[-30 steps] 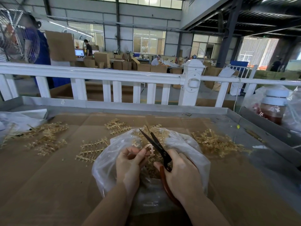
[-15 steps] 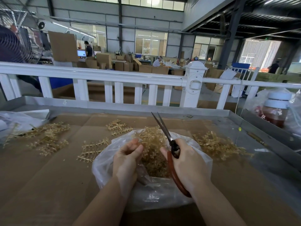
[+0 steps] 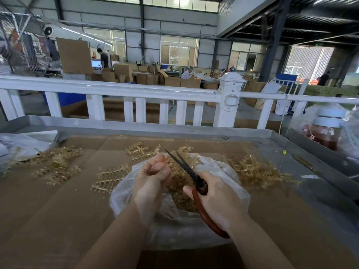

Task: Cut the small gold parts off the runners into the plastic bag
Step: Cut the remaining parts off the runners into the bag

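Observation:
A clear plastic bag [image 3: 229, 177] lies open on the cardboard in front of me, with a heap of small gold parts [image 3: 179, 195] inside. My left hand [image 3: 151, 181] is over the bag with its fingers curled, pinching a thin gold runner piece [image 3: 166, 162] at its fingertips. My right hand [image 3: 215, 199] grips red-handled scissors [image 3: 202, 206]. Their dark blades point up and to the left, slightly apart, beside the left fingertips. Whole gold runners [image 3: 108, 177] lie just left of the bag.
More gold runners lie in piles at the left [image 3: 56, 164], behind the bag [image 3: 139, 150] and at the right [image 3: 256, 171]. A crumpled white bag [image 3: 25, 140] sits far left, a jar with a white lid [image 3: 328, 129] far right. A white railing [image 3: 136, 92] runs behind the metal tray edge [image 3: 174, 131].
My left hand has closed from loosely held fingers into a curl round a runner piece. The scissors have tipped left toward it, and their blades have parted slightly.

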Demonstrator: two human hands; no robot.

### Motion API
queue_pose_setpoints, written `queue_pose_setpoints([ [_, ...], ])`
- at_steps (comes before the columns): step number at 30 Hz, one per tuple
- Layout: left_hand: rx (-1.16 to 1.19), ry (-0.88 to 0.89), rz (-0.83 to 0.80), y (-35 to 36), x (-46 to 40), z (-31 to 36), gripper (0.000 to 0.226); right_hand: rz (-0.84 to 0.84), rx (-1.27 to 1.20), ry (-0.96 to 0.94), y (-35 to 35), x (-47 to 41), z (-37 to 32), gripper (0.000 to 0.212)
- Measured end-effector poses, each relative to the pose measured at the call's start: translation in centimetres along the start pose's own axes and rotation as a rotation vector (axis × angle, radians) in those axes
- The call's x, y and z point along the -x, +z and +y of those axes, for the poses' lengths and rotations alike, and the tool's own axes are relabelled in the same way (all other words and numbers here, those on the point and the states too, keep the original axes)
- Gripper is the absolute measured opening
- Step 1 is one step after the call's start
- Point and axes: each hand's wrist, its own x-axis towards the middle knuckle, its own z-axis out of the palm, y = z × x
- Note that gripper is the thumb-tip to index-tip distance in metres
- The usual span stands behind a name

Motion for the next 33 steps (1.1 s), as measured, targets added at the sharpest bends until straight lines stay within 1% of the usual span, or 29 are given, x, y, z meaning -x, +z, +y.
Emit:
queue_pose_setpoints([
  [2,0.031,-0.012,0.014,0.0,0.0,0.0,0.038,0.0,0.035,-0.002,0.3,-0.1,0.3,0.026],
  [7,0.123,-0.003,0.066,0.2,0.2,0.2,0.039,-0.1,-0.044,0.009,1.5,-0.1,1.2,0.028],
  [10,0.161,-0.004,0.115,0.4,0.2,0.3,0.04,-0.122,-0.014,0.021,2.0,0.0,1.6,0.032],
  [18,0.172,-0.049,0.176,0.5,0.6,0.1,0.042,-0.113,0.012,0.021,2.8,0.1,1.4,0.038],
  [25,0.14,-0.107,0.232,0.2,0.5,0.0,0.04,-0.066,0.033,-0.038,3.3,0.4,1.1,0.044],
  [29,0.122,-0.09,0.219,0.3,0.7,0.0,0.041,-0.044,0.022,-0.029,3.5,0.4,1.0,0.041],
  [33,0.139,-0.079,0.203,0.4,1.0,0.0,0.04,-0.082,-0.043,-0.008,3.4,0.2,1.0,0.033],
])
